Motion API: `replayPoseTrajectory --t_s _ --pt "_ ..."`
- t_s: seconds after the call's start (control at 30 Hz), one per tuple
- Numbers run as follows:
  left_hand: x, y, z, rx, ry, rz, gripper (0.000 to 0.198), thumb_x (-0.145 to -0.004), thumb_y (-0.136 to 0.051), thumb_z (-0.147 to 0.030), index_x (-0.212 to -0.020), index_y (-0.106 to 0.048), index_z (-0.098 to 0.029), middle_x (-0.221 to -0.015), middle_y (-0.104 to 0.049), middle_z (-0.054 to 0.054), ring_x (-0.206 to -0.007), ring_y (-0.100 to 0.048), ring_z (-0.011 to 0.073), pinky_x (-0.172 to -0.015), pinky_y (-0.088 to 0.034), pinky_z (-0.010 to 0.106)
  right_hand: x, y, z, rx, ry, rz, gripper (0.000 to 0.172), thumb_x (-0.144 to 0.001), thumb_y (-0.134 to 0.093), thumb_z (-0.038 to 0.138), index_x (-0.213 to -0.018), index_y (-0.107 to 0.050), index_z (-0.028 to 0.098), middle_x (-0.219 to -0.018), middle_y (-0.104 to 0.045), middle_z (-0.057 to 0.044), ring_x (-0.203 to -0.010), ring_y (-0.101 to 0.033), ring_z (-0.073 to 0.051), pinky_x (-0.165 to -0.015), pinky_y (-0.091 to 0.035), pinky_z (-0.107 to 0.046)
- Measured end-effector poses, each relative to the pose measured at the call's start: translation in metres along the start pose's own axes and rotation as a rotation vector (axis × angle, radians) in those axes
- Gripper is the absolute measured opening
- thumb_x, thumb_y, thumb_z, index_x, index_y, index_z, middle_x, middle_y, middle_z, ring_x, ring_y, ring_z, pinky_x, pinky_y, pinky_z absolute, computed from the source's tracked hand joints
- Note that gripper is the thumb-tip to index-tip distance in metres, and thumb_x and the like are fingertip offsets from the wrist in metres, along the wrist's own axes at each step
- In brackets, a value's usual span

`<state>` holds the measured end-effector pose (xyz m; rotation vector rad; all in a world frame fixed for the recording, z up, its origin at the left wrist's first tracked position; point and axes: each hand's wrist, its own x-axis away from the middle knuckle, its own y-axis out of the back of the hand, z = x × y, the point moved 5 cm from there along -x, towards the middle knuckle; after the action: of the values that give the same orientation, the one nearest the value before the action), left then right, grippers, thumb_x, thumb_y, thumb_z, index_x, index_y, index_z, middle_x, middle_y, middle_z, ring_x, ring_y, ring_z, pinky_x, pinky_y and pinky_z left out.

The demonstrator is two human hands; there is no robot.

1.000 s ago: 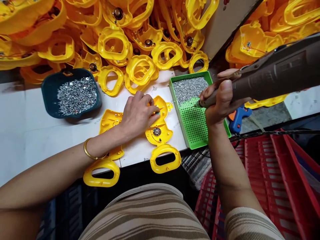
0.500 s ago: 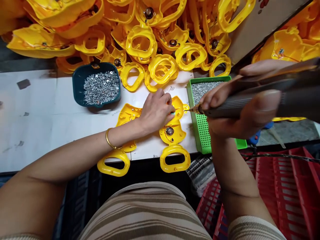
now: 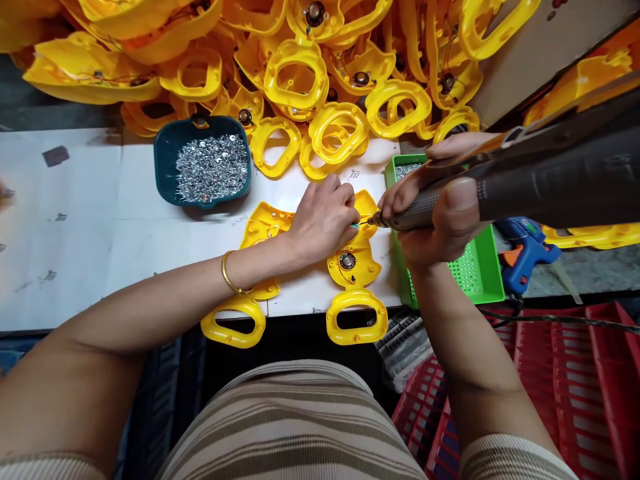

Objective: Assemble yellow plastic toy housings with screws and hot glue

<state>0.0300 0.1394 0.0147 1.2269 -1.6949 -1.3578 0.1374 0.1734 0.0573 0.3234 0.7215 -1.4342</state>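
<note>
My right hand [image 3: 440, 213] is wrapped round a dark electric screwdriver [image 3: 540, 177], held almost level with its bit pointing left. The bit's tip reaches a yellow plastic shell [image 3: 367, 260], right by the fingers of my left hand [image 3: 325, 217]. Those fingers are curled and pressed together over the shell; a bit of a small green board [image 3: 355, 226] shows under them, and what they pinch is hidden. A round speaker [image 3: 347, 261] sits in this shell, which has a ring handle [image 3: 357, 317] over the table edge. My left forearm crosses a second yellow shell [image 3: 263, 220].
A dark teal tub [image 3: 165, 180] of screws stands left. A green tray [image 3: 493, 280], also with screws, lies under my right hand. Yellow shells [image 3: 295, 73] are heaped behind. A blue glue gun [image 3: 525, 257] lies right; red crates [image 3: 565, 373] stand below the table edge.
The screwdriver and my right hand have moved left, bringing the bit from the shell's right edge to my left fingertips. More of the green tray and the glue gun shows.
</note>
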Motion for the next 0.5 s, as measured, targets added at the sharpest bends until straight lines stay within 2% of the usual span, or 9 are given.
replayPoseTrajectory --t_s 0.1,0.27,0.5 --pt "-0.001 0.0 0.0 0.005 0.009 0.022 0.017 -0.089 -0.06 -0.03 -0.093 -0.075 -0.021 -0.106 -0.062 0.01 -0.108 -0.048 0.0309 -0.081 -0.038 0.041 0.0 -0.001 -0.001 0.019 0.014 0.0 0.037 -0.081 -0.06 0.064 -0.092 -0.049 0.031 -0.047 -0.041 0.01 -0.031 -0.035 -0.009 -0.032 -0.036 -0.025" --pt "-0.002 -0.001 0.001 0.024 0.002 -0.002 0.017 -0.088 -0.061 -0.032 -0.086 -0.073 -0.02 -0.105 -0.063 0.009 -0.107 -0.048 0.0311 -0.08 -0.037 0.04 0.005 0.001 -0.007 0.079 -0.117 0.034 0.046 -0.077 -0.059 0.07 -0.092 -0.043 0.03 -0.048 -0.043 0.01 -0.032 -0.038 -0.011 -0.033 -0.037 -0.028" --pt "-0.001 -0.004 0.002 0.043 0.011 -0.007 0.016 -0.087 -0.061 -0.03 -0.086 -0.071 -0.017 -0.105 -0.062 0.009 -0.108 -0.046 0.0314 -0.084 -0.037 0.041 0.007 0.003 -0.012 0.107 -0.159 -0.001 0.051 -0.075 -0.057 0.075 -0.093 -0.045 0.029 -0.05 -0.042 0.008 -0.035 -0.039 -0.011 -0.037 -0.038 -0.029"
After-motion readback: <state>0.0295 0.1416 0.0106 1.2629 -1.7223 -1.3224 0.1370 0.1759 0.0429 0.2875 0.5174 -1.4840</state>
